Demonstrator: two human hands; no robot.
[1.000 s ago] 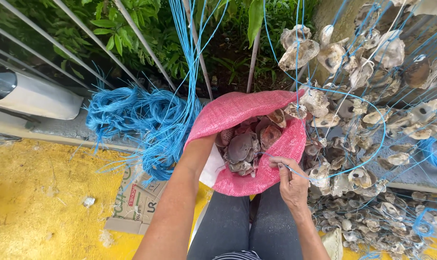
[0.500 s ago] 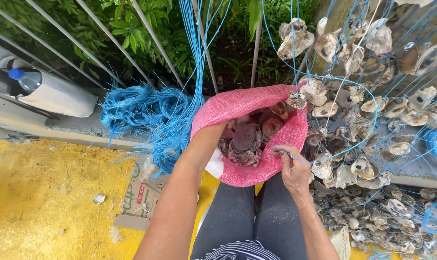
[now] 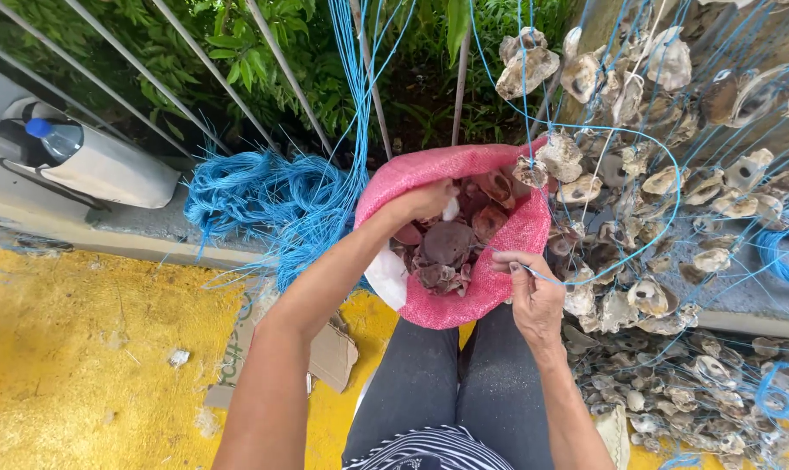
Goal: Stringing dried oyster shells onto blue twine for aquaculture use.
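Note:
A pink mesh sack (image 3: pixel 508 235) rests open on my lap, filled with brownish oyster shells (image 3: pixel 451 248). My left hand (image 3: pixel 425 202) reaches into the sack's mouth, its fingers closed around a small pale shell. My right hand (image 3: pixel 529 292) hovers at the sack's right rim and pinches a thin blue cord (image 3: pixel 638 252), which loops up to the hanging strings of shells (image 3: pixel 673 183) on the right.
A tangled bundle of blue rope (image 3: pixel 264 200) lies left of the sack. A white jug (image 3: pixel 90 161) lies on the grey ledge at far left. Torn cardboard (image 3: pixel 325 357) sits on the yellow floor. Metal railings and green plants stand behind.
My left hand has pushed further into the sack and closed on a shell. The camera has tilted, so the whole scene has shifted down. My right hand keeps its pinch on the cord.

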